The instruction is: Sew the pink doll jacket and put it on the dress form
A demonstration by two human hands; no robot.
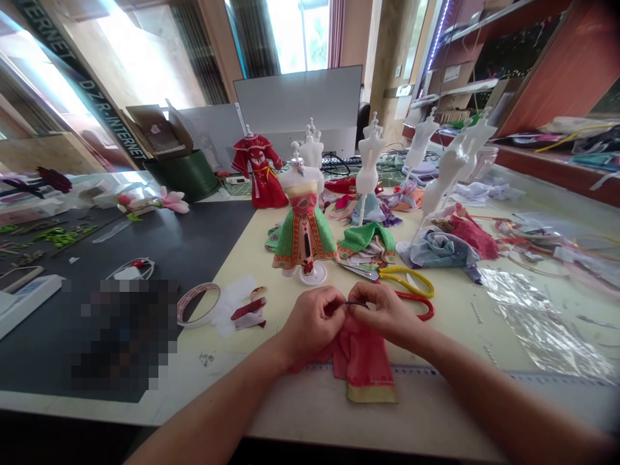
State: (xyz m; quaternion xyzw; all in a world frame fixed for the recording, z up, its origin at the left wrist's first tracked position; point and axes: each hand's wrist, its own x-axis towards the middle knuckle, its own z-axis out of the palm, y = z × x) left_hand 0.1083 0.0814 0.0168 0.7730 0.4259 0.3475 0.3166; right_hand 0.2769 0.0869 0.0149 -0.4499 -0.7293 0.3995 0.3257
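Note:
Near the table's front edge, my left hand [314, 320] and my right hand [387, 316] meet, both closed with thumbs against fingers. Between them they pinch the top of a pinkish-red piece of doll clothing [365, 358]. A thin dark strip shows between the fingertips at its upper edge; what it is I cannot tell. The cloth hangs down onto the table, ending in a yellow-green band. Scissors [358, 270] with yellow and red handles lie just beyond my right hand. Ahead stands a small dress form wearing a green, pink and orange doll dress [285, 252].
A ruler [416, 371] lies under the cloth. A tape roll [183, 311] and fabric scraps [249, 310] are at left. White dress forms [371, 174], a red doll robe [266, 187] and cloth heaps [440, 248] stand farther back. Crinkled clear film [542, 329] lies right.

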